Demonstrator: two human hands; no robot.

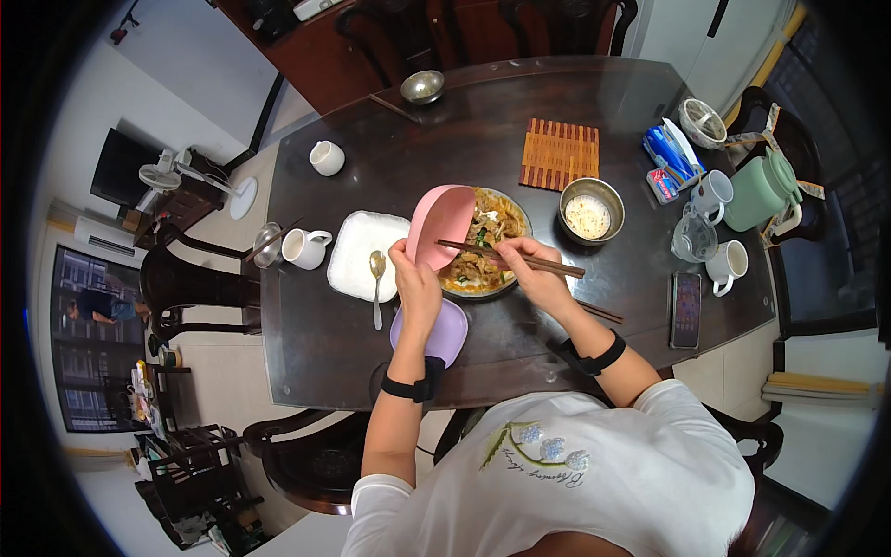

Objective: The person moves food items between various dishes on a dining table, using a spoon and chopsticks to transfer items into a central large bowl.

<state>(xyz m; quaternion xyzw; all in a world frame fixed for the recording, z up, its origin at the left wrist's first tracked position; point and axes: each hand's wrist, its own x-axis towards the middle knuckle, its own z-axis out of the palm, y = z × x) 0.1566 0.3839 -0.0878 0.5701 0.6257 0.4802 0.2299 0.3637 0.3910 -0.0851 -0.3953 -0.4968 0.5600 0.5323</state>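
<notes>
My left hand [417,288] grips a pink bowl [436,215] by its side, tilted over a round dish of cooked food [498,223]. Between the fingers of my right hand [540,275] is a pair of brown chopsticks [464,247], whose tips reach into the bowl's opening. Below the bowl sits a purple dish [449,340], partly behind my left forearm. A white square plate [357,243] lies to the left, with a metal spoon [377,269] across its right side. What the bowl holds is mostly hidden.
Right of the food stands a metal bowl with pale contents [591,212]; behind it lies a wooden mat [561,153]. Cups, a glass pitcher [694,237], a green jug [759,190] and a phone [686,311] line the right side. A white mug [304,248] stands far left.
</notes>
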